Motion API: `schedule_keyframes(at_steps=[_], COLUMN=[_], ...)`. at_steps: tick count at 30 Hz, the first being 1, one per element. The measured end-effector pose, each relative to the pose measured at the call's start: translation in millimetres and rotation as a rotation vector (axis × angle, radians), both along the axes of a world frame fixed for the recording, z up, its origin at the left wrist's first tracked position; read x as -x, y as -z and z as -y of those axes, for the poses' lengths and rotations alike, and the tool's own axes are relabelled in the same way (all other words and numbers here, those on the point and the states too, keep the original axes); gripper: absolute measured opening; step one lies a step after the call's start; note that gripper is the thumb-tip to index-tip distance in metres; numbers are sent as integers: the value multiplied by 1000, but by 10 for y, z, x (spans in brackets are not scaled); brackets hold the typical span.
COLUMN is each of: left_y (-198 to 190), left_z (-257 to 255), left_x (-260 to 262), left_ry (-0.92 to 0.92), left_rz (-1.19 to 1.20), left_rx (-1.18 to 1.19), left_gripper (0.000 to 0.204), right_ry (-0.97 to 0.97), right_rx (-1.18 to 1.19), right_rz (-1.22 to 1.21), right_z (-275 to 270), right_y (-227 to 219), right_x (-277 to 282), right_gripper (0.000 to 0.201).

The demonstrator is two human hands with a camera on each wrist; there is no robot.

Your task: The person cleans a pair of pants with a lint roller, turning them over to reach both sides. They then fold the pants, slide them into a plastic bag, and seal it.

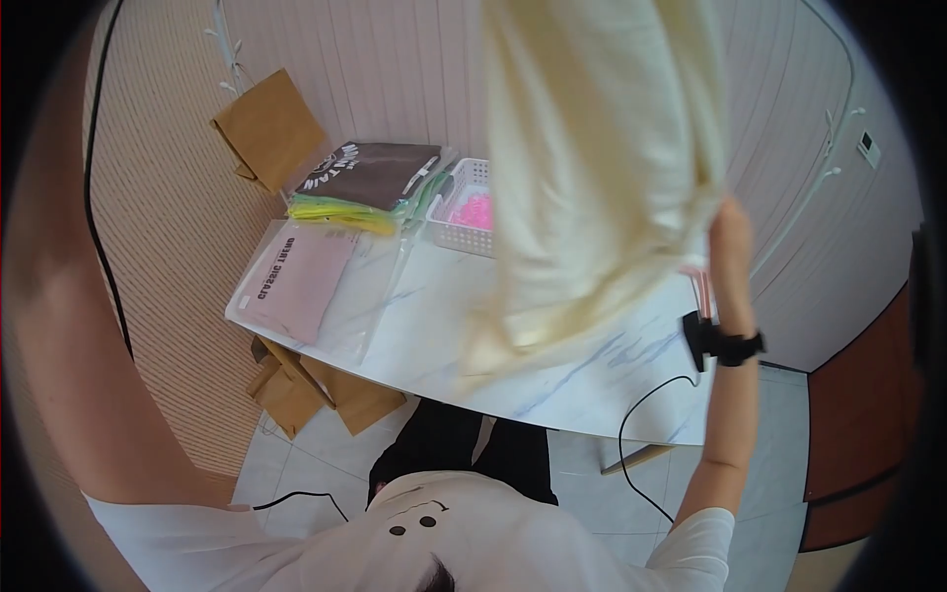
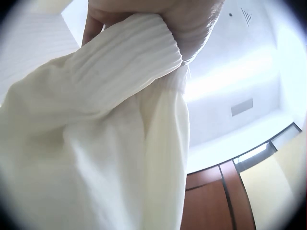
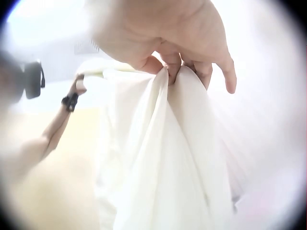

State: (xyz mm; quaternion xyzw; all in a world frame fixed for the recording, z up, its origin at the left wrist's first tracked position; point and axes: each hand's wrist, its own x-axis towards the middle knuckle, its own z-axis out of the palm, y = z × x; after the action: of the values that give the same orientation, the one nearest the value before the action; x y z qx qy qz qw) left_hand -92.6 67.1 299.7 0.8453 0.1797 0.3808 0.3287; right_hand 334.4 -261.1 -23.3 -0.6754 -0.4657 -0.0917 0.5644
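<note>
A cream garment [image 1: 602, 178] hangs in the air above the table, its lower edge blurred in the head view. High up, my left hand [image 2: 153, 14] grips its ribbed band [image 2: 129, 57]; in the head view that hand is out of frame. My right hand [image 3: 168, 33] pinches the cloth [image 3: 168, 143] between thumb and fingers, one finger standing away from it. In the head view the right hand [image 1: 730, 237] is at the garment's right edge. Folds of cloth drop below both hands.
On the marbled table [image 1: 424, 326] lie a bagged pink garment [image 1: 301, 281] and a stack of bagged garments [image 1: 370, 178]. Behind the cloth stands a white basket [image 1: 462, 239] holding something pink. Brown paper bags [image 1: 268, 128] are at the left, against the wall and below the table.
</note>
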Motion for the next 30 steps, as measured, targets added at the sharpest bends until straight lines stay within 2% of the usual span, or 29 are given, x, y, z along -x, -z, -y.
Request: schedule_keyframes(at_steps=[2, 6, 9, 12, 13, 16, 18, 19, 20, 22, 24, 25, 26, 27, 28, 30], left_y=[62, 269, 543, 929, 1093, 1788, 2309, 2582, 2835, 3171, 3617, 3669, 3903, 3977, 4128, 4381], left_z=[-163, -515, -820, -1126, -1213, -1409, -1281, -1346, -1426, -1319, -1543, -1454, -1554, -1599, -1654, -1857], left_x=[87, 315, 490, 632, 663, 827, 929, 1008, 1096, 1158, 1341, 1369, 1499, 1571, 1619, 1789], left_ry=[3, -8, -14, -31, -37, -73, -261, -276, -290, -385, -241, -221, -128, -124, -120, -85], left_rz=[7, 1, -59, -168, -203, -343, -419, -461, -505, -596, -568, -546, -406, -456, -370, -343], left_rx=[55, 170, 278, 393, 432, 544, 552, 609, 667, 689, 748, 770, 754, 691, 750, 791], left_gripper=[35, 33, 32, 31, 30, 29, 31, 32, 33, 45, 56, 56, 52, 51, 52, 52], right_ry=[-64, 73, 85, 105, 85, -22, -197, -245, -235, -274, -283, -273, -250, -216, -176, -82], right_rx=[-279, -160, -27, 210, 369, 739, 770, 790, 815, 845, 716, 653, 649, 650, 657, 705], right_rz=[-133, 0, -40, -59, -50, -1, 66, 66, 148, 89, 110, 113, 119, 120, 119, -4], right_z=[302, 845, 790, 498, 403, 9, -312, -459, -585, -837, -937, -937, -888, -804, -686, -359], right_y=[-437, -1018, -1059, -744, -624, -139, 282, 563, 644, 995, 1216, 1299, 1280, 1180, 1101, 973], right_x=[144, -182, -211, -201, -124, -42, -10, -78, 92, 128, 130, 126, 159, 220, 269, 354], right_gripper=[38, 40, 36, 37, 37, 39, 38, 36, 33, 28, 24, 22, 20, 18, 17, 16])
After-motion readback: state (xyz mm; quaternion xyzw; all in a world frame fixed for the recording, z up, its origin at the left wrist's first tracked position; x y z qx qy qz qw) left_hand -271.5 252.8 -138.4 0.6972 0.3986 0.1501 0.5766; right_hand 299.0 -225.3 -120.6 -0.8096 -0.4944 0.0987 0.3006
